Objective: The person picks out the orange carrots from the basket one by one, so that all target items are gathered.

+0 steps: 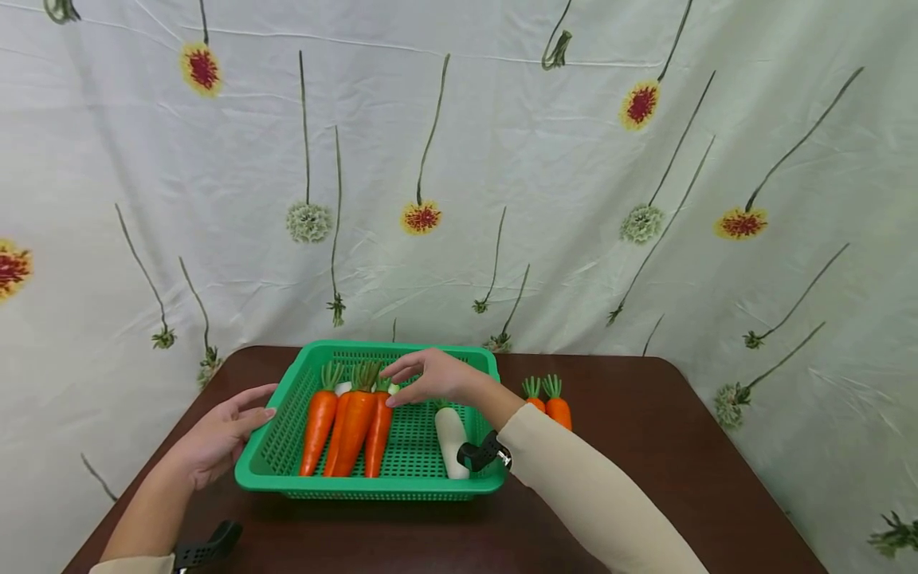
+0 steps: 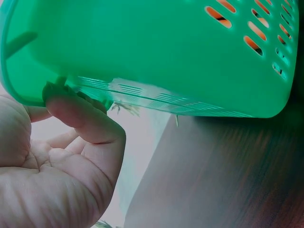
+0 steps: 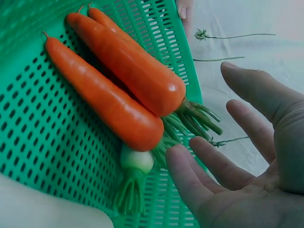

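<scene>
A green plastic basket [image 1: 373, 484] stands on the table with several orange carrots [image 1: 355, 426] in its left half. At its right side lies a white radish [image 1: 451, 440]. My left hand [image 1: 224, 434] holds the basket's left rim, fingers bent at the edge in the left wrist view. Over the basket, my right hand [image 1: 439, 375] hovers with spread, relaxed fingers near the carrots' green tops. The right wrist view shows nothing between those fingers. Another white radish [image 3: 137, 160] with a green top lies partly hidden under the carrots there.
Two more carrots [image 1: 558, 411] lie on the dark brown table [image 1: 645, 462] right of the basket, partly hidden by my right sleeve [image 1: 581, 486]. A white cloth [image 1: 459, 143] with flower prints hangs behind and beside the table.
</scene>
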Available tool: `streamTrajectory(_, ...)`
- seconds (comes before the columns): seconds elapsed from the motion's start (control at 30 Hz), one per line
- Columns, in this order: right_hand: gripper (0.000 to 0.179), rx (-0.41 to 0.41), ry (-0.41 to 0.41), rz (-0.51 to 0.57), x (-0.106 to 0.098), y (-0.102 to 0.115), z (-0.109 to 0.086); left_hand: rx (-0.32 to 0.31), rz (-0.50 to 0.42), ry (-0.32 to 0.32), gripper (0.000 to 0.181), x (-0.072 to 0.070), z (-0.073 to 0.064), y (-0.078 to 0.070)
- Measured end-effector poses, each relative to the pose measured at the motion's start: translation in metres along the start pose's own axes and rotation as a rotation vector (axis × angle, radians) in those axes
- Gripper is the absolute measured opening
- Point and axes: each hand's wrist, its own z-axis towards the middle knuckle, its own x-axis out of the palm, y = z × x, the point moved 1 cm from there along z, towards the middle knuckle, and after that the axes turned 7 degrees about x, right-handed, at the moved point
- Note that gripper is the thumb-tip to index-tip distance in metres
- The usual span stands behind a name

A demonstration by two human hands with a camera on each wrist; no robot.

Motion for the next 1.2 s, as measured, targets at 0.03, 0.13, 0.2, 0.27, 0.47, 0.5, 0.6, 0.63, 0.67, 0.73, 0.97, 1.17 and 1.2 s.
streamTrajectory(0.03,0.044,0.000,0.005,-0.006,0.001,0.000,0.002,-0.002,0.000,-0.002,0.075,0.000,0.001,0.000)
streamTrajectory(0.13,0.047,-0.002,0.020,-0.008,0.005,0.001,0.007,-0.006,-0.001,-0.004,0.076,-0.001,0.002,0.001)
streamTrajectory(0.2,0.048,0.006,0.028,-0.005,0.008,0.001,0.010,-0.009,-0.004,-0.004,0.076,-0.001,0.003,0.001)
streamTrajectory(0.27,0.050,0.023,0.032,0.010,0.010,0.003,0.014,-0.011,-0.010,0.003,0.076,-0.003,0.006,0.000)
streamTrajectory(0.47,0.050,0.073,0.023,0.041,0.014,0.006,0.027,-0.011,-0.020,0.027,0.073,-0.008,0.015,0.000)
streamTrajectory(0.5,0.049,0.081,0.020,0.045,0.014,0.007,0.029,-0.012,-0.018,0.028,0.073,-0.009,0.017,0.000)
streamTrajectory(0.6,0.048,0.096,0.015,0.063,0.015,0.007,0.037,-0.016,-0.012,0.030,0.074,-0.011,0.022,-0.002)
streamTrajectory(0.63,0.048,0.101,0.012,0.069,0.015,0.007,0.039,-0.017,-0.010,0.030,0.074,-0.012,0.024,-0.003)
streamTrajectory(0.67,0.048,0.106,0.012,0.072,0.015,0.007,0.041,-0.018,-0.007,0.031,0.074,-0.013,0.026,-0.003)
streamTrajectory(0.73,0.049,0.113,0.014,0.077,0.016,0.007,0.045,-0.018,-0.006,0.032,0.075,-0.013,0.028,-0.004)
streamTrajectory(0.97,0.054,0.130,0.029,0.091,0.021,0.008,0.051,-0.005,-0.024,0.062,0.072,-0.014,0.030,-0.001)
streamTrajectory(1.17,0.054,0.129,0.019,0.071,0.025,0.006,0.056,-0.016,-0.021,0.051,0.073,-0.014,0.031,0.001)
streamTrajectory(1.2,0.053,0.130,0.014,0.068,0.026,0.005,0.057,-0.019,-0.019,0.048,0.074,-0.014,0.032,0.001)
